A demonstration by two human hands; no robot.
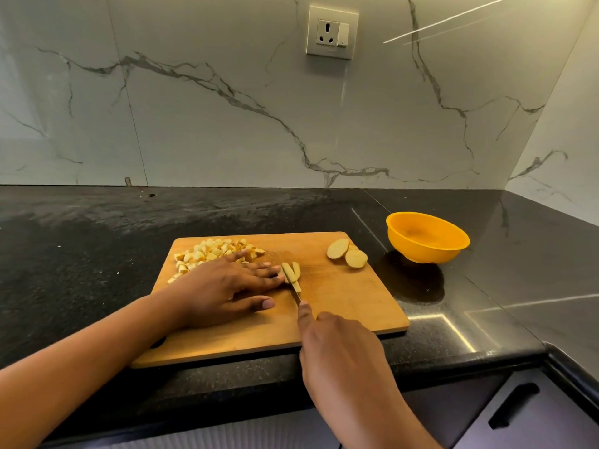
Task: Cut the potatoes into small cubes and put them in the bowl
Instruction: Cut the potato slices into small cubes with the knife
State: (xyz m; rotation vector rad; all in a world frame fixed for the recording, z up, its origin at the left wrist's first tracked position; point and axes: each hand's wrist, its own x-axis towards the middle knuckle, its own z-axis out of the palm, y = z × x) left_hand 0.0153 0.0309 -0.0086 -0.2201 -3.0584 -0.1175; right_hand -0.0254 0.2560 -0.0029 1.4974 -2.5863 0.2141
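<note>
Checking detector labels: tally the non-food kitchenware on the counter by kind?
wooden cutting board: 1
orange bowl: 1
knife: 1
Total: 3

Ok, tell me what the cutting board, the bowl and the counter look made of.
Cutting board: likely wood or bamboo, matte tan with faint grain. Bowl: probably plastic, uniform glossy orange. Counter: seemingly polished black stone, speckled, mirroring light.
</note>
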